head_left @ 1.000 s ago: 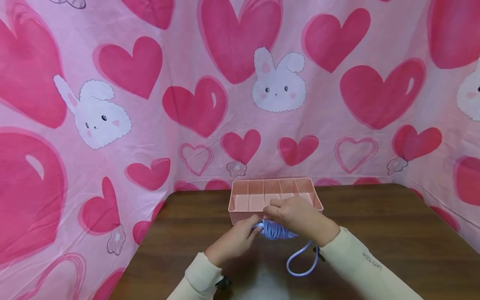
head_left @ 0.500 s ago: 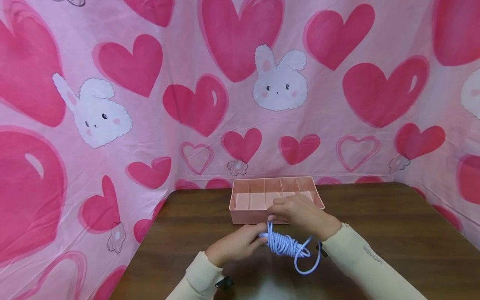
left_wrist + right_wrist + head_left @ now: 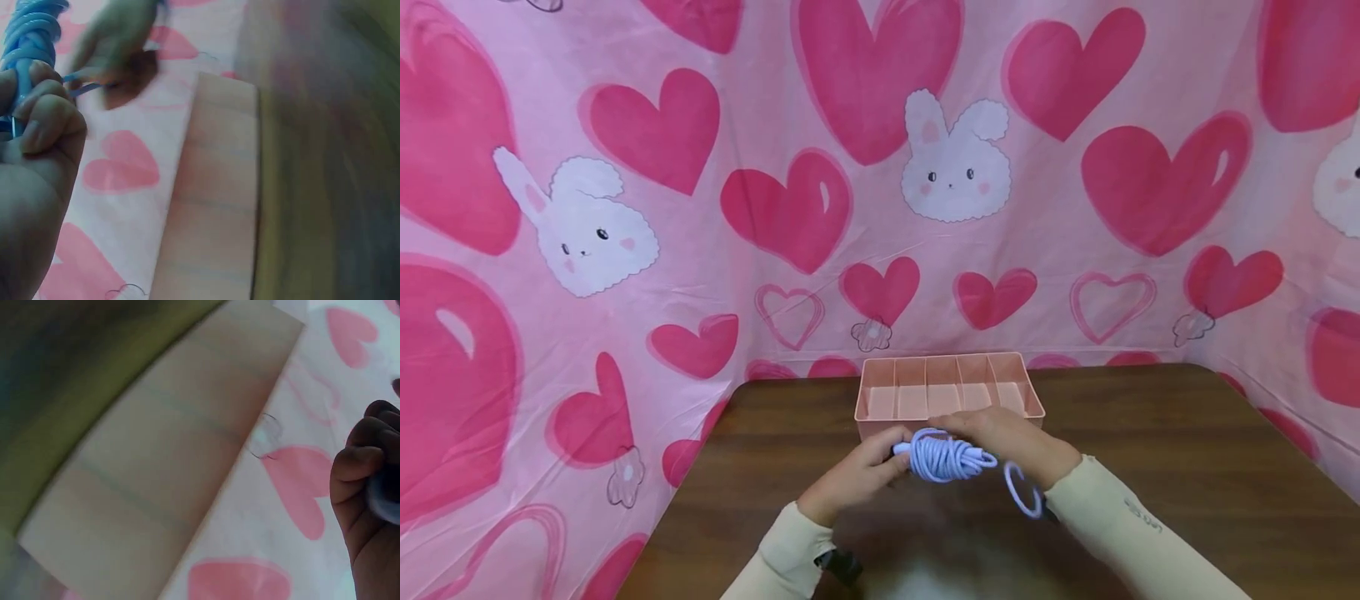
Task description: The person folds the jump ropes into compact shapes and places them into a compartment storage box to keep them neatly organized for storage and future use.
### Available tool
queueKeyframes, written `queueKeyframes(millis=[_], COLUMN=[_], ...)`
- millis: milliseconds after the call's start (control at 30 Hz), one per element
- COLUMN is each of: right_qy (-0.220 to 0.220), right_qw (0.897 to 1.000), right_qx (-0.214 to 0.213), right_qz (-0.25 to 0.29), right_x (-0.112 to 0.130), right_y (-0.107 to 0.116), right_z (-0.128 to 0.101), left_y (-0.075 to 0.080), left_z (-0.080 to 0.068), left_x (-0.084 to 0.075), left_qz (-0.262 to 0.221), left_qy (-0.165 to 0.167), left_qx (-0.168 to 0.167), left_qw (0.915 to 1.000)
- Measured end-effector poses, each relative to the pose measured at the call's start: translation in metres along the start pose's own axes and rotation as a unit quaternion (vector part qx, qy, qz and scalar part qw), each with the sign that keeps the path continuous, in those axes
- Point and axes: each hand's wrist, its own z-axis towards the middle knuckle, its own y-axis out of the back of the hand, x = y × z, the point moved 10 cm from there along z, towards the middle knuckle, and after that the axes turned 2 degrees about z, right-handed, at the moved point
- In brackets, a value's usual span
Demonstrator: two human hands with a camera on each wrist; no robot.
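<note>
A lavender cord, wound into a bundle (image 3: 946, 457), hangs between both hands just above the brown table (image 3: 1187, 467). My left hand (image 3: 856, 477) pinches the bundle's left end; in the left wrist view the coils (image 3: 28, 37) run through its curled fingers (image 3: 44, 119). From the right, my right hand (image 3: 1000, 442) grips the cord, its fingers (image 3: 359, 481) curled round a strand (image 3: 382, 501). A loose loop (image 3: 1022, 492) hangs below that wrist. A pink tray (image 3: 949, 387) with several compartments stands just behind the hands.
A pink cloth with hearts and bunnies (image 3: 955, 167) walls the table at the back and both sides. Bare table lies left and right of the pink tray, and its front edge (image 3: 219, 206) is close to my hands.
The bundle has risen and tightened from loose coils on the table. My right hand dropped from above the tray's edge to the bundle's right side, and the trailing loop has shrunk.
</note>
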Motion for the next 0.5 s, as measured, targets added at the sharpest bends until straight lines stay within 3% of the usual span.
queueKeyframes(millis=[67,133,233,400,500], right_qy=[-0.017,-0.003,0.024,0.061,0.086], right_qw=[1.000,1.000,0.998,0.995,0.987], right_qx=[0.000,-0.006,-0.016,-0.031,-0.046], right_qz=[0.002,-0.021,-0.061,-0.079,-0.128], right_x=[-0.005,-0.003,0.004,0.019,0.030], right_y=[-0.006,-0.012,-0.020,-0.030,-0.033], right_z=[-0.005,-0.007,-0.006,-0.003,-0.004], left_y=[0.008,0.016,0.025,0.037,0.042], left_z=[-0.001,0.000,0.002,0.000,-0.002], left_x=[-0.006,-0.010,-0.012,-0.002,0.002], left_qz=[-0.048,-0.087,-0.102,-0.049,-0.005], left_qy=[-0.019,-0.029,-0.025,0.037,0.067], left_qx=[-0.009,-0.023,-0.052,-0.121,-0.157], left_qw=[0.9986,0.9955,0.9931,0.9908,0.9853])
